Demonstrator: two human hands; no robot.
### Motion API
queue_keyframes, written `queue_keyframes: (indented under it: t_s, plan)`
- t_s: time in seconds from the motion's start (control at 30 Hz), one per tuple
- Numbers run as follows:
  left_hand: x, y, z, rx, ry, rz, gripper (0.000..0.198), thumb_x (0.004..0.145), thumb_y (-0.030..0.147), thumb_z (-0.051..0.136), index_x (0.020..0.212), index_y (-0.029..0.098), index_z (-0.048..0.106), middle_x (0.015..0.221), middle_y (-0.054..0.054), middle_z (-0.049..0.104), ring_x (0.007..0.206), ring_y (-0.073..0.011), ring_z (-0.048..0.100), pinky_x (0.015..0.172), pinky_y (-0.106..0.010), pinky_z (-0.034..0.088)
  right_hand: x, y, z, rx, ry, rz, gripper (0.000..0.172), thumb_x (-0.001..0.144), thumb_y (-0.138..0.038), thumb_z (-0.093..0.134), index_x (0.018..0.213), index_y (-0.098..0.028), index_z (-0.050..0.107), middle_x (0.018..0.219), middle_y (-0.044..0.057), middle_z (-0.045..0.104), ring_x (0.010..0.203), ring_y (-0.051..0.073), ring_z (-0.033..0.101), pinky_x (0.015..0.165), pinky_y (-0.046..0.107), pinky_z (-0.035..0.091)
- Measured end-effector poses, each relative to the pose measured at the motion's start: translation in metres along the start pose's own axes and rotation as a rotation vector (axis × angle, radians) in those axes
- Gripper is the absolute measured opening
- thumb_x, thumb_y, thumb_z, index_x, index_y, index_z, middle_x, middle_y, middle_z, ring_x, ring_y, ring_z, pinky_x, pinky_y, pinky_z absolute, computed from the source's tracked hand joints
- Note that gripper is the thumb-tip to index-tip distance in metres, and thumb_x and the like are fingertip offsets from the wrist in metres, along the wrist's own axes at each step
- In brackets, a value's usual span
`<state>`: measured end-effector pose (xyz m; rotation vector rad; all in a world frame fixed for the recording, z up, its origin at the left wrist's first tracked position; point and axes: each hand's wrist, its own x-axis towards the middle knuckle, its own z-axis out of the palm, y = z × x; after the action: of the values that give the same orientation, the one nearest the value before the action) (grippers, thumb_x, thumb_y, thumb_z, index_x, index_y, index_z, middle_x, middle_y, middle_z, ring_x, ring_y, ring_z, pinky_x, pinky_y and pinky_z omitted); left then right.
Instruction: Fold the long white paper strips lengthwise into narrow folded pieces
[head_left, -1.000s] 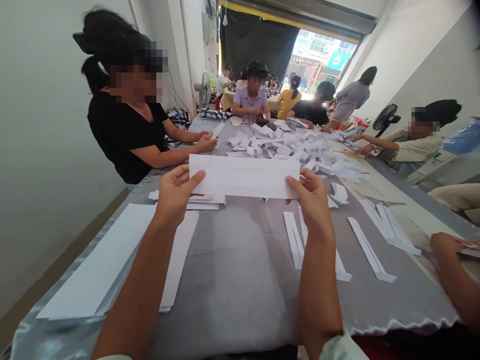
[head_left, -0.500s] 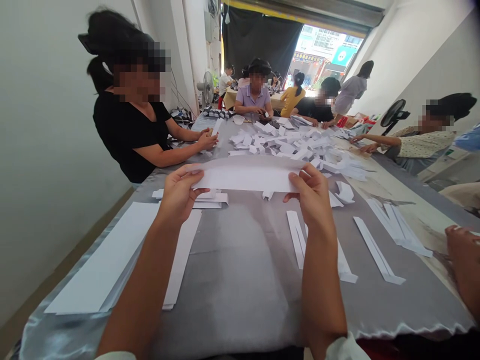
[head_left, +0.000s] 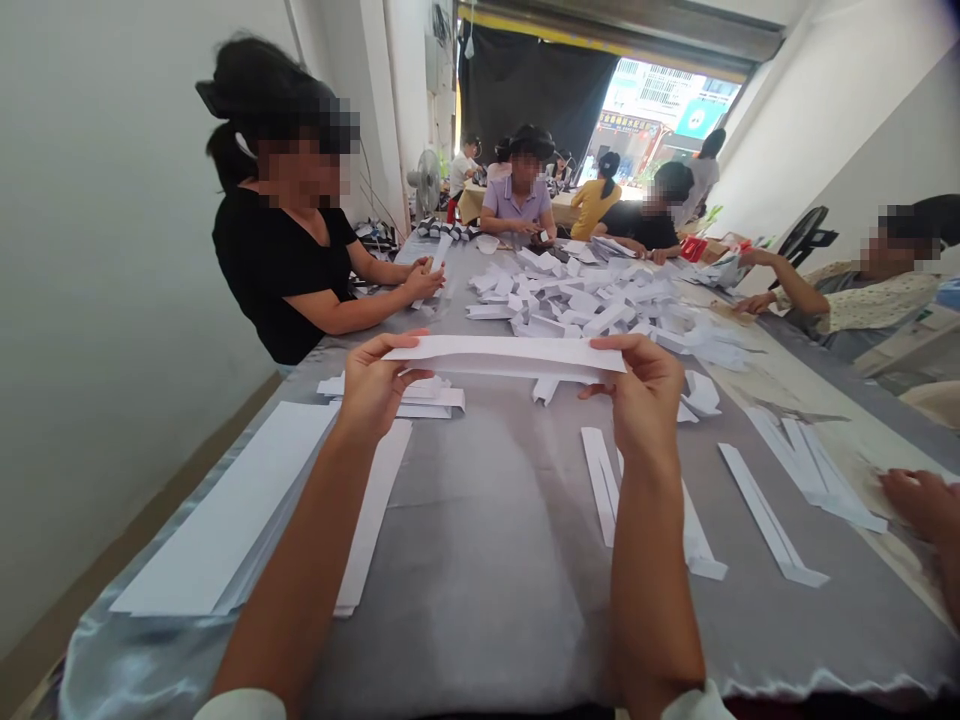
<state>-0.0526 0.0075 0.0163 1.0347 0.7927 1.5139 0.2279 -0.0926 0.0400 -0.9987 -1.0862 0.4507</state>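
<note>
A white paper strip (head_left: 502,354) is stretched level between my two hands, above the grey cloth-covered table (head_left: 480,560). It is bent lengthwise, with a lower flap turned under its upper face. My left hand (head_left: 379,385) pinches its left end, and my right hand (head_left: 645,385) pinches its right end. Below and left of my left hand lie a stack of flat white paper sheets (head_left: 225,500) and some folded paper strips (head_left: 427,405). Right of my right forearm, a narrow folded strip (head_left: 772,515) lies on the cloth; another strip (head_left: 598,480) is just left of it.
A large heap of folded white papers (head_left: 577,290) covers the far middle of the table. One person in black (head_left: 292,260) stands at the left. Other people sit at the far end and right side. Another person's hand (head_left: 919,505) rests at the right edge.
The paper strip has turned from a mostly flat face to a lengthwise bend with a flap beneath. Both hands still grip its ends. The person at right has raised an arm.
</note>
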Motion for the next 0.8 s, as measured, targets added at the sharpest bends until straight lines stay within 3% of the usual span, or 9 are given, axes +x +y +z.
queue_keyframes:
  t_s: [0.1, 0.2, 0.3, 0.37, 0.43, 0.53, 0.63, 0.73, 0.8]
  plan:
    - [0.005, 0.001, -0.010, 0.093, -0.127, 0.004, 0.016, 0.067, 0.025, 0.069, 0.073, 0.019, 0.082, 0.106, -0.013, 0.084, 0.108, -0.0323, 0.076, 0.090, -0.043, 0.062, 0.002, 0.001, -0.004, -0.038, 0.011, -0.048, 0.018, 0.080, -0.018, 0.064, 0.091, -0.024, 0.078, 0.085, 0.001, 0.070, 0.069, 0.015, 0.063, 0.048, 0.023, 0.058]
    - [0.005, 0.007, -0.015, 0.270, -0.103, 0.096, 0.034, 0.076, 0.030, 0.053, 0.076, 0.020, 0.086, 0.102, -0.014, 0.085, 0.114, -0.0364, 0.075, 0.108, -0.053, 0.053, 0.003, -0.001, -0.009, -0.113, -0.015, -0.115, 0.018, 0.086, -0.019, 0.064, 0.096, -0.024, 0.079, 0.087, 0.001, 0.069, 0.067, 0.014, 0.062, 0.047, 0.023, 0.057]
    - [-0.004, 0.021, -0.012, 0.520, -0.115, 0.177, 0.035, 0.083, 0.030, 0.054, 0.085, 0.022, 0.089, 0.107, -0.010, 0.085, 0.120, -0.0357, 0.073, 0.113, -0.052, 0.049, -0.001, -0.004, -0.009, -0.201, -0.170, -0.150, 0.021, 0.095, -0.022, 0.061, 0.103, -0.025, 0.080, 0.092, 0.003, 0.071, 0.069, 0.014, 0.061, 0.051, 0.025, 0.058]
    - [-0.013, 0.030, -0.006, 0.663, -0.305, 0.131, 0.030, 0.088, 0.036, 0.063, 0.094, 0.024, 0.090, 0.109, -0.008, 0.085, 0.118, -0.0358, 0.073, 0.107, -0.047, 0.053, -0.005, -0.005, -0.005, -0.243, -0.340, -0.149, 0.024, 0.099, -0.021, 0.057, 0.103, -0.025, 0.081, 0.095, 0.003, 0.072, 0.073, 0.016, 0.064, 0.055, 0.026, 0.059]
    - [-0.022, 0.036, 0.002, 0.736, -0.598, 0.048, 0.029, 0.091, 0.043, 0.070, 0.104, 0.027, 0.090, 0.109, -0.006, 0.085, 0.113, -0.0345, 0.075, 0.098, -0.041, 0.056, -0.009, -0.006, 0.002, -0.258, -0.475, -0.144, 0.026, 0.102, -0.022, 0.055, 0.103, -0.025, 0.081, 0.098, 0.004, 0.073, 0.077, 0.017, 0.066, 0.058, 0.027, 0.060]
    - [-0.033, 0.035, 0.015, 0.641, -0.956, -0.101, 0.035, 0.096, 0.049, 0.071, 0.119, 0.028, 0.086, 0.108, -0.005, 0.084, 0.102, -0.0313, 0.077, 0.087, -0.036, 0.058, -0.014, -0.006, 0.014, -0.236, -0.501, -0.120, 0.029, 0.105, -0.030, 0.058, 0.128, -0.029, 0.076, 0.099, 0.004, 0.072, 0.079, 0.018, 0.065, 0.057, 0.028, 0.060]
    - [-0.040, 0.027, 0.027, 0.463, -0.967, -0.175, 0.040, 0.094, 0.053, 0.075, 0.123, 0.027, 0.084, 0.110, -0.007, 0.083, 0.105, -0.0307, 0.076, 0.089, -0.036, 0.058, -0.016, -0.005, 0.024, -0.167, -0.409, -0.068, 0.053, 0.101, -0.039, 0.069, 0.153, -0.033, 0.057, 0.091, 0.001, 0.070, 0.073, 0.018, 0.064, 0.052, 0.028, 0.058]
    - [-0.046, 0.017, 0.036, 0.354, -0.944, -0.211, 0.046, 0.095, 0.059, 0.073, 0.123, 0.024, 0.083, 0.112, -0.009, 0.082, 0.105, -0.0286, 0.075, 0.082, -0.031, 0.056, -0.017, -0.002, 0.032, -0.095, -0.296, -0.023, 0.058, 0.094, -0.041, 0.078, 0.148, -0.032, 0.057, 0.087, 0.001, 0.070, 0.067, 0.018, 0.064, 0.045, 0.027, 0.053]
    - [-0.051, 0.012, 0.040, 0.294, -0.890, -0.310, 0.049, 0.097, 0.062, 0.069, 0.124, 0.023, 0.081, 0.107, -0.011, 0.082, 0.097, -0.0268, 0.075, 0.071, -0.028, 0.054, -0.018, 0.000, 0.037, -0.074, -0.236, 0.004, 0.056, 0.090, -0.041, 0.083, 0.141, -0.032, 0.060, 0.088, 0.000, 0.071, 0.064, 0.018, 0.065, 0.042, 0.027, 0.050]
